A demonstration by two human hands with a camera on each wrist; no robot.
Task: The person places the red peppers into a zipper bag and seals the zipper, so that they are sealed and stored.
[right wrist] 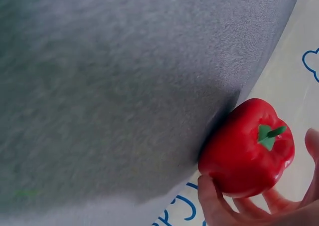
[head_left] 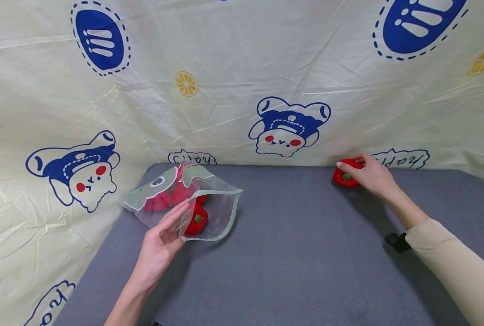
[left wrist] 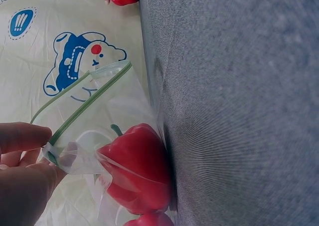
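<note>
My left hand [head_left: 160,242] pinches the open edge of a clear zip bag [head_left: 221,217] between thumb and fingers. Its mouth gapes toward the right, and a printed green and white pattern covers its far end. Inside lies a red bell pepper [head_left: 196,220] with a green stem, and more red shows behind it. The left wrist view has this pepper [left wrist: 137,168] large behind the film. At the far right of the table, my right hand [head_left: 374,174] has its thumb and fingers around another red bell pepper [head_left: 345,176]. That pepper [right wrist: 246,151] sits at the table surface, stem visible.
The grey table [head_left: 274,253] meets a cream sheet [head_left: 225,117] with blue cartoon prints, which rises behind it and along the left. A dark strap piece [head_left: 397,242] sticks out at the right sleeve [head_left: 449,258].
</note>
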